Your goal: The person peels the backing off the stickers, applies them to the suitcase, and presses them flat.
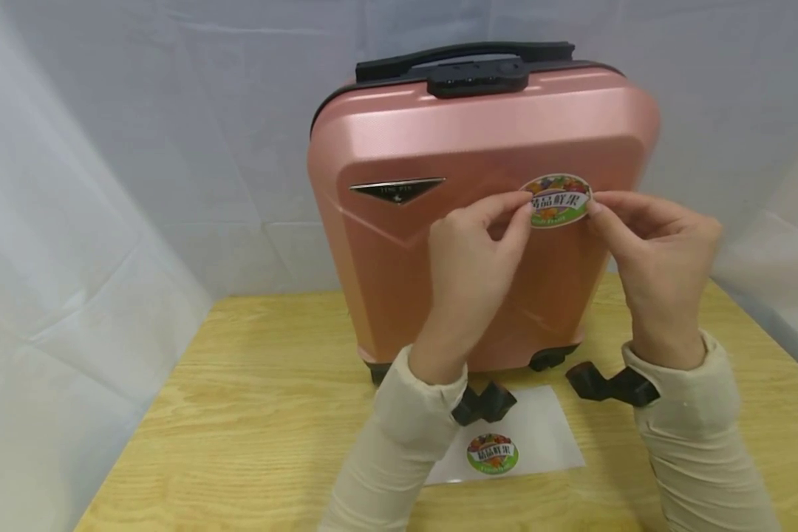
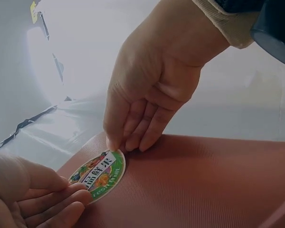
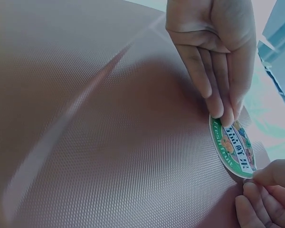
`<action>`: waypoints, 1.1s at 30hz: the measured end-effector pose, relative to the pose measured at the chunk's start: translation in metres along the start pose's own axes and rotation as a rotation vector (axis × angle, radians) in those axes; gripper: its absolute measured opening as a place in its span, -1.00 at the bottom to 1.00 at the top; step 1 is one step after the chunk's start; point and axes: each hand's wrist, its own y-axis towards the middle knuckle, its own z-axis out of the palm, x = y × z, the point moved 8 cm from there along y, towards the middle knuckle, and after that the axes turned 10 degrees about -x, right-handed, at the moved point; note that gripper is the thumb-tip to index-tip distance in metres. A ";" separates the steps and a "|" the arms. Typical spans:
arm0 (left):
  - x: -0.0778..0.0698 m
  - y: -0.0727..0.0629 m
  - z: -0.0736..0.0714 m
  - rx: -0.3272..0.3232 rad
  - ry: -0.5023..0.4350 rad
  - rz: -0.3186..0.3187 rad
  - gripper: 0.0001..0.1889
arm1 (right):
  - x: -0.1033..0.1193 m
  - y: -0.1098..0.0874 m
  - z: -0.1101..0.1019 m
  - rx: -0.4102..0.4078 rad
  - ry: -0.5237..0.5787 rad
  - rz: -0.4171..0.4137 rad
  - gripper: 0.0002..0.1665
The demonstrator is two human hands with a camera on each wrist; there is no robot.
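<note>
An oval fruit sticker (image 1: 558, 201) with a colourful fruit print lies close against the front of a pink suitcase (image 1: 386, 295), near its upper right. My left hand (image 1: 475, 258) pinches the sticker's left edge between thumb and forefinger. On the opposite edge, my right hand (image 1: 668, 251) pinches with thumb and forefinger. The left wrist view shows the sticker (image 2: 102, 175) flat along the ribbed shell, fingertips of both hands at its ends. From the right wrist, a narrow dark gap shows under the sticker's (image 3: 232, 149) edge near my right fingertips.
A second oval sticker (image 1: 492, 454) is on a white backing sheet (image 1: 552, 428) before the suitcase. The suitcase stands upright on a wooden table (image 1: 253, 384), its black handle (image 1: 465, 53) on top. A dark triangular badge (image 1: 397, 191) sits at its upper left. White cloth (image 1: 239, 148) hangs behind.
</note>
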 end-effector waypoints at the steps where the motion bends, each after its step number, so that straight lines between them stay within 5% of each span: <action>1: -0.001 0.000 0.002 0.004 -0.004 0.001 -0.83 | -0.001 0.001 0.000 0.001 -0.001 -0.001 -0.82; 11: -0.007 0.002 0.019 0.087 0.036 0.002 -0.81 | -0.002 0.002 -0.001 0.019 -0.020 -0.016 -0.88; 27: -0.017 -0.002 0.034 0.098 0.027 0.045 -0.82 | 0.010 -0.002 -0.003 0.019 -0.026 -0.070 -0.87; 33: -0.016 -0.002 0.037 0.123 0.025 0.036 -0.81 | 0.013 -0.002 -0.005 -0.005 -0.127 -0.125 -0.88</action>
